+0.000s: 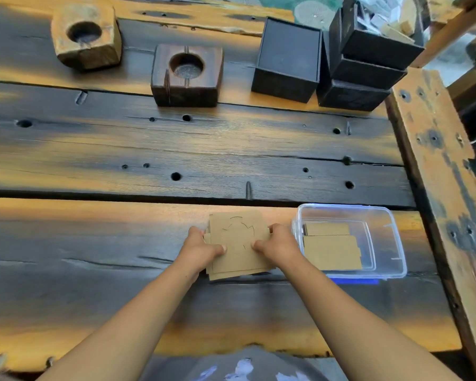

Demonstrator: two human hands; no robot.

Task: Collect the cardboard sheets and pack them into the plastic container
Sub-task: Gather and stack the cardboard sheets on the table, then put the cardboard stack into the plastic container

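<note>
A small stack of brown cardboard sheets point(238, 243) lies on the wooden table near its front, the top sheet marked with curved cut lines. My left hand point(201, 250) grips the stack's left edge, thumb on top. My right hand point(276, 243) grips its right edge the same way. Just to the right stands a clear plastic container point(388, 215) without a lid, and inside it lie brown cardboard sheets point(331, 251) flat on the bottom.
Two wooden blocks with round hollows, a light block point(87, 37) and a dark block point(187, 75), sit at the back. Black boxes point(287, 60) stand at the back right, some stacked point(368, 64). A raised wooden beam point(440, 171) runs along the table's right side.
</note>
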